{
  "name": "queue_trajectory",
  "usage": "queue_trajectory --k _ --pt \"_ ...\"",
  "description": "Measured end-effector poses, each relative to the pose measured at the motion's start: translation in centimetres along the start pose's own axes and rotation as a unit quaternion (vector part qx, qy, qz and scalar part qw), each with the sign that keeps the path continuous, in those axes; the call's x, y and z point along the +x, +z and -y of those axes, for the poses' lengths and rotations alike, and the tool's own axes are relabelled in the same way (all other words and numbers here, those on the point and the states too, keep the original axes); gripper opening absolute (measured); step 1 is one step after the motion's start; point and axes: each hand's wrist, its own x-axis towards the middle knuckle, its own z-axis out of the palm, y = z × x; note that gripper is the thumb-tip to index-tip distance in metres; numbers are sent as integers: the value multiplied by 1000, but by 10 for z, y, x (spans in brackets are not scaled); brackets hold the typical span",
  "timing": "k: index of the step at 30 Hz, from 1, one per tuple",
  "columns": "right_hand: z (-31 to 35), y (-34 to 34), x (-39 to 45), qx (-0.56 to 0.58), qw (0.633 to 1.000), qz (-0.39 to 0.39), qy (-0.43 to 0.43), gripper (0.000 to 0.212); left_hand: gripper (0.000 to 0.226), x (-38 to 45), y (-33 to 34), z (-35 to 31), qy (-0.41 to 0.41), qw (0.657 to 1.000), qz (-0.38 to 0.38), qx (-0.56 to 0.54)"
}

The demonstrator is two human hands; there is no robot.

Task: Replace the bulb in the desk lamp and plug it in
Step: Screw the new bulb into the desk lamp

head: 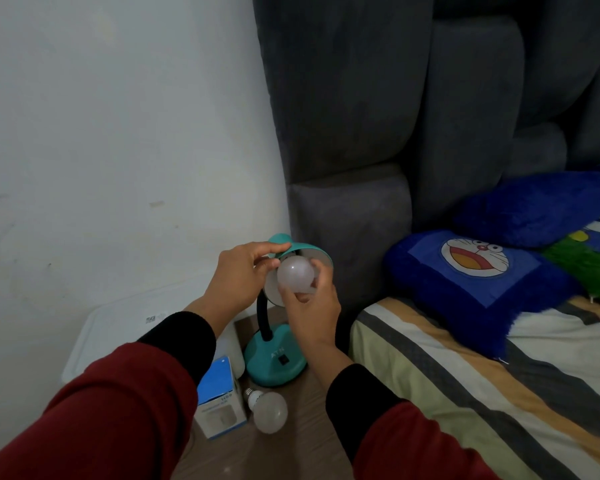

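Note:
A teal desk lamp stands on a wooden bedside table point(291, 445), its base point(274, 362) near the bed and its black gooseneck rising to the shade point(316, 252). My left hand point(243, 275) grips the shade's top rim and steadies it. Inside the mouth of the shade sits a white bulb point(296, 273), and my right hand point(309, 306) holds it from below with the fingers wrapped round the globe. The bulb's screw end is hidden inside the shade. A second white bulb point(269, 410) lies on its side on the table in front of the lamp base.
A blue and white bulb box point(219, 400) lies left of the loose bulb. A white plastic bin point(118, 334) stands against the wall at the left. A grey padded headboard point(378, 133) and a bed point(482, 393) with blue cartoon pillows point(471, 271) fill the right.

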Motion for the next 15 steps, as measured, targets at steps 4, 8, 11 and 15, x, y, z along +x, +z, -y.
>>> queue_trajectory --k 4,8,11,15 --pt "-1 2 2 29 997 8 67 60 32 -1 -1 -1 -8 1000 5 1" --pt "-1 2 2 -8 999 11 40 73 32 -3 -2 -3 -7 1000 4 -1" --pt "-1 6 3 2 997 18 71 58 32 -3 -2 -3 -7 1000 4 0" --pt "3 4 1 4 998 15 69 73 32 -3 -2 -3 -9 1000 7 0"
